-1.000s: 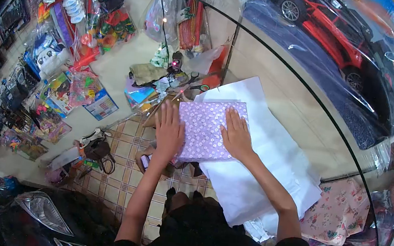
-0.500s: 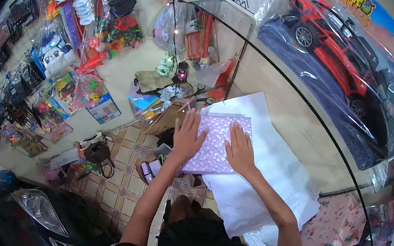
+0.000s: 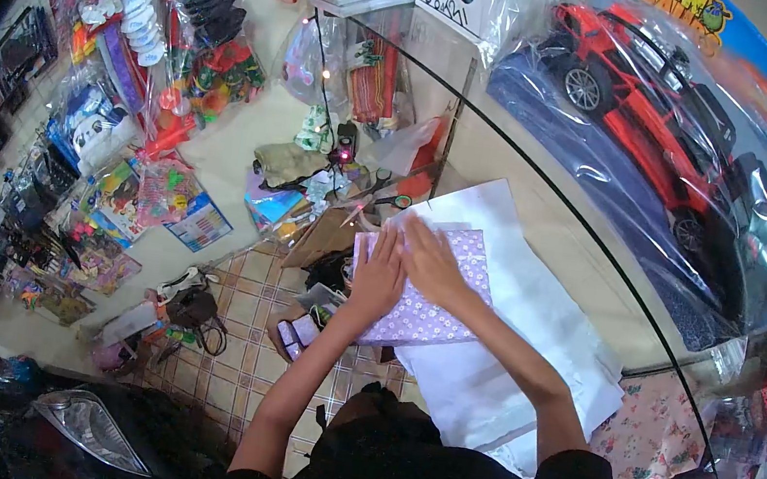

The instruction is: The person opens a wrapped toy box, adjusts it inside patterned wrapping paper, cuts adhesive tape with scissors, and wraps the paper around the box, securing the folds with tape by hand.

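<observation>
A flat rectangular package [image 3: 447,312] in lilac paper with small white flowers lies on large white paper sheets [image 3: 527,333]. My left hand [image 3: 378,276] rests flat near its left edge, fingers stretched toward the far side. Close beside it, my right hand [image 3: 433,264] reaches over the package's upper left part. Its fingers are extended, somewhat smeared by motion, and neither hand grasps anything. Scissors [image 3: 378,183] lie just beyond the package among small items.
A red toy car [image 3: 641,119] in clear plastic stands on the glass counter at the right. Bagged toys [image 3: 105,127] fill the left side. Below, an open box [image 3: 300,328] sits by the tiled floor [image 3: 230,355]. A floral pink cloth [image 3: 655,435] hangs at the lower right.
My right hand has moved left across the package, from its right side to next to my left hand. The package has turned slightly, and the view has shifted a little.
</observation>
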Demonstrator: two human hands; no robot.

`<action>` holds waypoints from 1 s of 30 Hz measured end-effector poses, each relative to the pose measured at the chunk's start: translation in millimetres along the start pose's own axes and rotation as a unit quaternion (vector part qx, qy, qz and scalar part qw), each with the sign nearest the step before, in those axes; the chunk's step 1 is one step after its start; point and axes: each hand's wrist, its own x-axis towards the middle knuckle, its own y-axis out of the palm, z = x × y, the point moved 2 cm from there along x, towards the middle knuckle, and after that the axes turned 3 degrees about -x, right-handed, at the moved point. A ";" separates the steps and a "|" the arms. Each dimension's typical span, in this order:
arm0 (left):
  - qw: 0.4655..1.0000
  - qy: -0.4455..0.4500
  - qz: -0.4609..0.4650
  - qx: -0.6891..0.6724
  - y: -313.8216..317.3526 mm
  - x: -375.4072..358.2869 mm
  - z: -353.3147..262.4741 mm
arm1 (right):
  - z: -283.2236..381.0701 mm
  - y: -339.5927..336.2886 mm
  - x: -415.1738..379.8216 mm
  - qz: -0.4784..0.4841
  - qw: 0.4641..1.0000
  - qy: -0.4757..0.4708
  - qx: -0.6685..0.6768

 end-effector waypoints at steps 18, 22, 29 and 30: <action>0.830 -0.298 -0.037 -0.469 -23.9 -12.1 26.1 | -67.9 -38.7 -32.8 0.004 0.910 0.302 0.283; 0.887 -0.130 -0.190 -0.400 -73.7 -2.1 1.3 | -26.9 -88.2 -36.3 -0.240 0.914 0.176 0.275; 0.866 0.006 -0.286 -0.410 -76.0 -9.8 8.2 | -24.2 -82.5 -61.4 -0.342 0.892 0.048 0.292; 0.874 0.008 -0.282 -0.396 -78.5 -12.5 10.1 | -17.5 -88.9 -62.2 -0.347 0.898 0.044 0.268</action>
